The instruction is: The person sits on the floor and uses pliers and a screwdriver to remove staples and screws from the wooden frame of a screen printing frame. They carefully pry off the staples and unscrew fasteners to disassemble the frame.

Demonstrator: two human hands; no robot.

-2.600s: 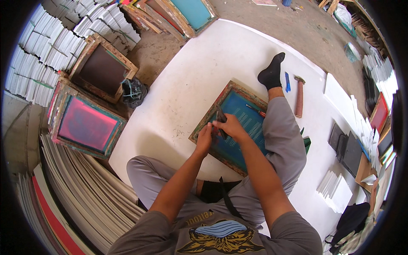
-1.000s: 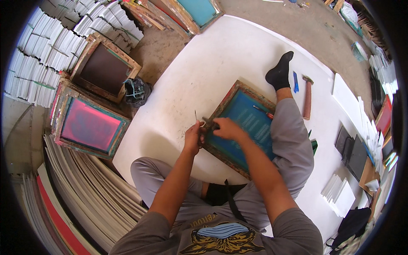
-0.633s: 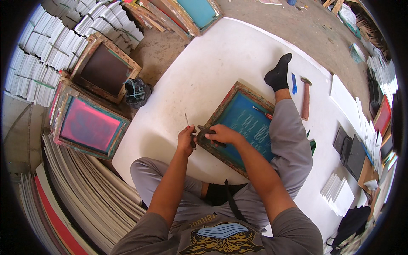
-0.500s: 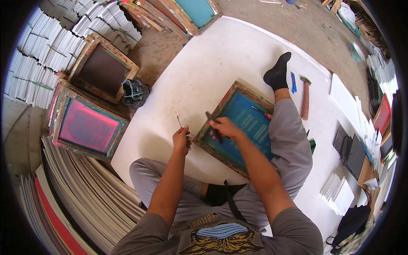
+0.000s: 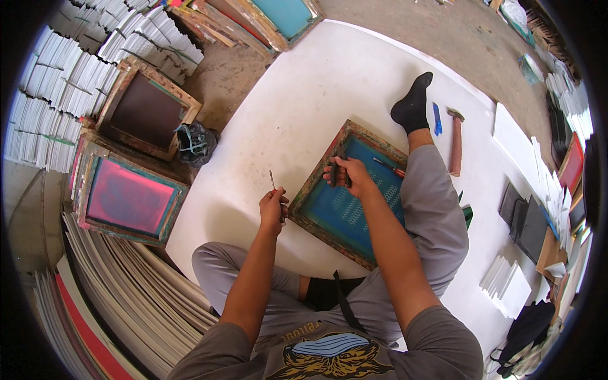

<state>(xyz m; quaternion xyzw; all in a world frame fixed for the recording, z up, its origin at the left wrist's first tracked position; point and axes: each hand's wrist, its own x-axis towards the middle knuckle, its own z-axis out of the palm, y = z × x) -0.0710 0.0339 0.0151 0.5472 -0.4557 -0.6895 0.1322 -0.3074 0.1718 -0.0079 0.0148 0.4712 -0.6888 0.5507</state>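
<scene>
Left grip (image 5: 273, 208) is curled round a slim tool (image 5: 272, 180) inside the white surface's (image 5: 278, 120) left edge; further right, the right grip (image 5: 350, 177) clasps dark pliers (image 5: 334, 175) above the framed screen (image 5: 330, 239), likely best held by its stiff rim, not its delicate-looking mesh (image 5: 316, 206).

Yellow txt (image 5: 304, 330) is showing on grey T-shirt (image 5: 443, 345), nr a pic (image 5: 332, 347); pale rows (image 5: 347, 202) on blue screen (image 5: 316, 206) are looking too sm. to read.

Floor (image 5: 392, 22): dull, dusty brown | far left: tied white stacks (image 5: 63, 73) | near left: layered boards (image 5: 130, 285) | light: even
</scene>
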